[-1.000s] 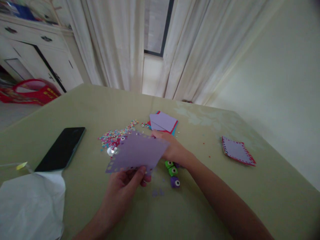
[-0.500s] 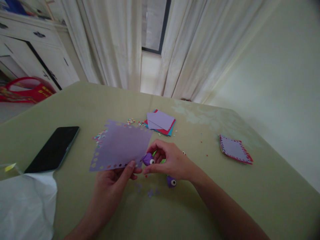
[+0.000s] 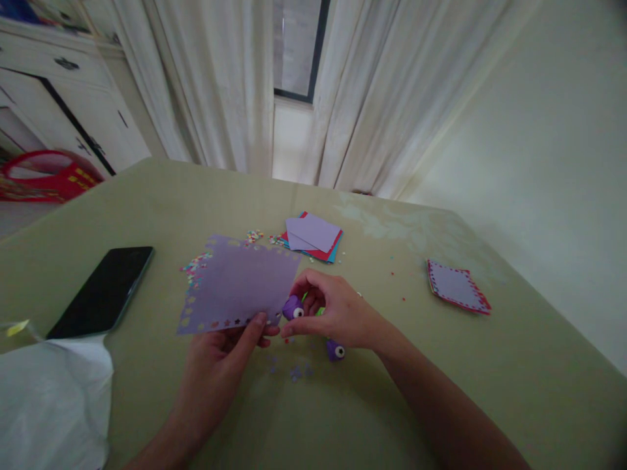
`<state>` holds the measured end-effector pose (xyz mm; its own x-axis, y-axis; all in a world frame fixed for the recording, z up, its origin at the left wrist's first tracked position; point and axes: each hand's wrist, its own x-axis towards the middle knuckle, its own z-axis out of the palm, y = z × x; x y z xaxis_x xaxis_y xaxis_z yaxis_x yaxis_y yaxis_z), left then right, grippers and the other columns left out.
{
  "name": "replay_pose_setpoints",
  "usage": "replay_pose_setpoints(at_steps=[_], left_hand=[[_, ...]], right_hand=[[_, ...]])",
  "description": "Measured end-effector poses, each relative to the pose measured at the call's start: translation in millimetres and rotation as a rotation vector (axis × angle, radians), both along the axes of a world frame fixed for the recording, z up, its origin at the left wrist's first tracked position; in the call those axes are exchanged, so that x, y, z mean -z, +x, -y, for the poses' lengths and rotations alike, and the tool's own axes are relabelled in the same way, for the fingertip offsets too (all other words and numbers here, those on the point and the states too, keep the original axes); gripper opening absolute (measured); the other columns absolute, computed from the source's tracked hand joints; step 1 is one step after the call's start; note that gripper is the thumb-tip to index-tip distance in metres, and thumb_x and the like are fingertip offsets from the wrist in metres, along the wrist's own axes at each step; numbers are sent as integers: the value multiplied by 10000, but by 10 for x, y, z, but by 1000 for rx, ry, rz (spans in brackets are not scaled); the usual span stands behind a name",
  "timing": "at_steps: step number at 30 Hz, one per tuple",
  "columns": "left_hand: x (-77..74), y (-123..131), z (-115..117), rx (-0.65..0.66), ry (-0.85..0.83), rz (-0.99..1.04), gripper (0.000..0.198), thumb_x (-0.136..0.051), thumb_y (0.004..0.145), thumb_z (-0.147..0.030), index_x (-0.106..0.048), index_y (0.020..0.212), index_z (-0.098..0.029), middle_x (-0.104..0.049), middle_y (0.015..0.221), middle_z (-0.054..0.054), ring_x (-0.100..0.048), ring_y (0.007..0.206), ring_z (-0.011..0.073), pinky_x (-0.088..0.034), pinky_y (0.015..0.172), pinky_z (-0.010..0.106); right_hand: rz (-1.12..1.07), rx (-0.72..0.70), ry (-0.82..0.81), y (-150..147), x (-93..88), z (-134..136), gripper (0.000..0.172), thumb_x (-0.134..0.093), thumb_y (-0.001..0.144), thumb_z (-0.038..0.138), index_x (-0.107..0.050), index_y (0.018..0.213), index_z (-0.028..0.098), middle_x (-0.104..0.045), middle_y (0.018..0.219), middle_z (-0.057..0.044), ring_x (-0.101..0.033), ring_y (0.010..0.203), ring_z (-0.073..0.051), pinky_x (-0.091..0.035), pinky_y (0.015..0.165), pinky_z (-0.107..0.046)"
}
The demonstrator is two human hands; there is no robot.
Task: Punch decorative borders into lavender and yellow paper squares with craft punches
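A purple sheet of paper (image 3: 245, 281) with shapes punched along its edges is pinched at its near edge by my left hand (image 3: 230, 356). My right hand (image 3: 336, 310) grips a small purple craft punch (image 3: 294, 308) beside the sheet's near right corner. Whether the punch touches the paper is hard to make out. A second purple punch (image 3: 335, 350) lies on the table just below my right hand. Something green shows partly behind my right fingers. Small purple cut-outs (image 3: 295, 373) lie scattered below the sheet.
Stacked coloured paper (image 3: 316, 235) lies beyond the sheet, near piles of tiny confetti (image 3: 253, 236). A stack of punched squares (image 3: 458, 286) is at the right. At the left are a black phone (image 3: 105, 290) and a white plastic bag (image 3: 53, 398).
The punch has shifted slightly right, and a small hole now shows near the sheet's near right corner. My left hand keeps its hold on the paper.
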<state>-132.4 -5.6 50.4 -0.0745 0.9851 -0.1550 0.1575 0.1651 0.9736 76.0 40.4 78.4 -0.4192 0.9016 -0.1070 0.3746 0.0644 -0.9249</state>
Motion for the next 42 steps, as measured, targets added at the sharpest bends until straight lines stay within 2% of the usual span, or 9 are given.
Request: replay_pose_setpoints(at_steps=[9, 12, 14, 19, 25, 28, 34, 40, 42], left_hand=[[3, -12, 19, 16, -20, -57, 335, -691, 775, -552, -775, 669, -245, -818, 705, 29, -781, 681, 253, -641, 662, 310], [51, -43, 39, 21, -60, -187, 380, -651, 787, -604, -794, 681, -269, -829, 745, 30, -799, 779, 283, -648, 780, 360], [78, -47, 54, 24, -90, -257, 400, -615, 790, -624, -803, 693, -284, -834, 767, 29, -802, 831, 304, -638, 860, 409], [115, -13, 58, 47, -139, -272, 402, -579, 765, -622, -805, 736, -290, -837, 782, 29, -807, 857, 325, -623, 925, 467], [126, -1, 50, 106, -104, -223, 401, -575, 817, -603, -794, 768, -272, -839, 796, 29, -810, 824, 285, -648, 866, 404], [145, -1, 54, 103, -73, -235, 393, -575, 829, -589, -794, 765, -269, -835, 778, 30, -810, 799, 287, -658, 812, 396], [178, -22, 49, 123, 21, -297, 350, -582, 843, -540, -779, 705, -285, -833, 763, 24, -813, 814, 291, -653, 844, 401], [140, -6, 55, 131, -31, -196, 351, -590, 838, -536, -797, 725, -277, -834, 761, 24, -814, 769, 262, -672, 787, 345], [134, 10, 55, 137, -36, -151, 340, -601, 830, -530, -794, 721, -272, -835, 764, 25, -815, 765, 260, -675, 768, 336]], right_hand=[[-17, 12, 67, 4, 13, -2, 489, -959, 689, 433, -714, 1039, 197, -671, 856, 16, -596, 705, -127, -481, 642, -244], [-88, 15, -7, -11, 26, -14, 448, -936, 713, 459, -733, 1008, 191, -654, 819, 16, -553, 679, -120, -433, 602, -237], [-129, 33, -92, -24, 46, -22, 480, -945, 688, 481, -719, 989, 184, -637, 761, 29, -521, 634, -112, -388, 552, -229], [-96, 70, -135, -33, 99, -32, 539, -998, 586, 466, -704, 941, 185, -567, 666, 62, -466, 601, -106, -318, 510, -227], [-209, 68, -223, -31, 127, -46, 567, -994, 594, 463, -655, 956, 190, -611, 753, 47, -509, 639, -112, -351, 556, -232], [-223, 14, -241, -39, 139, -39, 532, -978, 624, 474, -659, 941, 190, -584, 721, 58, -487, 619, -107, -322, 546, -234], [-227, -84, -286, -21, 141, -20, 482, -955, 676, 474, -684, 952, 186, -586, 714, 47, -475, 623, -112, -312, 555, -241], [-341, -18, -362, -35, 127, -28, 497, -927, 703, 518, -687, 973, 178, -648, 867, 5, -545, 707, -127, -396, 642, -244], [-368, -34, -366, -54, 121, -33, 499, -924, 705, 517, -699, 996, 180, -658, 894, 1, -551, 723, -131, -400, 649, -243]])
